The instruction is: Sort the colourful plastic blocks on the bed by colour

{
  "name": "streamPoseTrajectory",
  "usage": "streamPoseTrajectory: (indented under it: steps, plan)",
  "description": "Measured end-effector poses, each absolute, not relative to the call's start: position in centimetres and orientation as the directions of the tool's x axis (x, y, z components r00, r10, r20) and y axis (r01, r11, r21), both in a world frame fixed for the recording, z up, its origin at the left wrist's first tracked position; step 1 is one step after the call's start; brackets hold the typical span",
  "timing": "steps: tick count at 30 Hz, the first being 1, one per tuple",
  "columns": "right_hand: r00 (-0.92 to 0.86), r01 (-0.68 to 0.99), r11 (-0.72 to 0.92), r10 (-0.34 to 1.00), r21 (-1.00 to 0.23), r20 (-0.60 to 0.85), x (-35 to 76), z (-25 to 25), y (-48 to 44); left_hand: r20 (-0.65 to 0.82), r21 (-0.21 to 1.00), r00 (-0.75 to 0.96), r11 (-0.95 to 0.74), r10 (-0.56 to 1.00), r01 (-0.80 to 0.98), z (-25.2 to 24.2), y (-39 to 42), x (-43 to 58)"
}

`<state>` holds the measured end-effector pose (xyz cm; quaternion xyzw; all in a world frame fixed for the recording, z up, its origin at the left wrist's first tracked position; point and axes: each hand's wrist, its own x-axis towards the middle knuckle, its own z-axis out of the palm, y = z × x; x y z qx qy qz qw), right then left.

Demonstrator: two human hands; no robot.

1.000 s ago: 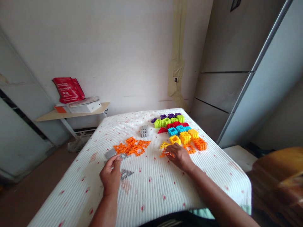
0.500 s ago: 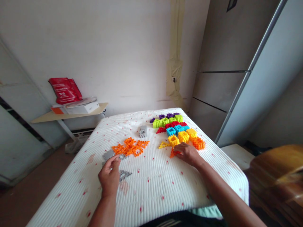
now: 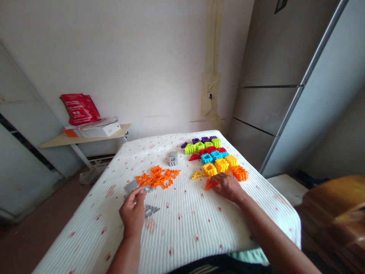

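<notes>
My right hand point(image 3: 229, 187) is closed with its fingertips on an orange triangular building piece point(image 3: 210, 184). That piece rests on the cloth just in front of the yellow pieces point(image 3: 210, 169), and the hand covers part of it. To the left, my left hand point(image 3: 133, 209) has thumb and index finger pinched together; whether something small is between them is hidden. It hovers at the near edge of a loose pile of orange interlocking pieces point(image 3: 157, 177). Flat grey pieces point(image 3: 131, 186) show partly under that pile, and a grey triangular piece point(image 3: 151, 210) lies beside the left hand.
Blue point(image 3: 207, 158), red point(image 3: 195, 156), green point(image 3: 199, 147) and purple pieces point(image 3: 195, 140) stand in rows at the right. A grey stack point(image 3: 172, 158) sits mid-table. More orange pieces point(image 3: 240, 173) are stacked by the right edge. A side table point(image 3: 57, 141) stands at the left.
My right fingers have shifted slightly, so more of the orange triangular piece shows. The left hand keeps nearly the same pose, and the view has moved a little.
</notes>
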<state>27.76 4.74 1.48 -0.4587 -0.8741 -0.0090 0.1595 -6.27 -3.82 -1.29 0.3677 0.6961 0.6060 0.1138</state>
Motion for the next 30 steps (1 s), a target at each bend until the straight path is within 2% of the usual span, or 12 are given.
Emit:
streamPoseTrajectory:
  steps: [11,15,17,20,23,25,27,30]
  plan:
    - [-0.511,0.84,0.538,0.827,-0.068,0.232,27.7,1.4,4.8,0.334,0.919,-0.697,-0.055,0.634,0.39,-1.4,-3.6,-6.2]
    - [-0.512,0.848,0.53,0.822,-0.004,0.247,27.7,1.0,4.9,0.429,0.869,-0.66,-0.081,0.617,0.488,-1.5,-3.7,-6.2]
    - [-0.522,0.844,0.536,0.814,0.016,0.255,27.7,0.9,4.9,0.523,0.794,-0.588,-0.102,0.617,0.599,-1.5,-3.7,-6.0]
    - [-0.534,0.837,0.547,0.801,0.034,0.27,27.8,0.9,4.7,0.641,0.603,-0.366,-0.148,0.674,0.783,-1.4,-3.5,-5.1]
    - [-0.551,0.815,0.578,0.757,0.034,0.35,28.0,0.9,4.3,0.637,0.392,-0.163,-0.134,0.754,0.91,-0.8,-2.9,-4.2]
    - [-0.554,0.79,0.612,0.699,0.023,0.452,28.2,0.9,3.9,0.592,0.297,-0.141,-0.052,0.794,0.953,0.0,-2.3,-3.8]
    - [-0.552,0.756,0.655,0.632,0.006,0.545,28.1,0.8,3.5,0.534,0.237,-0.193,0.073,0.823,0.969,0.9,-1.6,-3.7]
    - [-0.58,0.691,0.722,0.566,-0.013,0.585,27.5,0.6,3.0,0.421,0.164,-0.279,0.23,0.863,0.959,1.9,-0.4,-3.8]
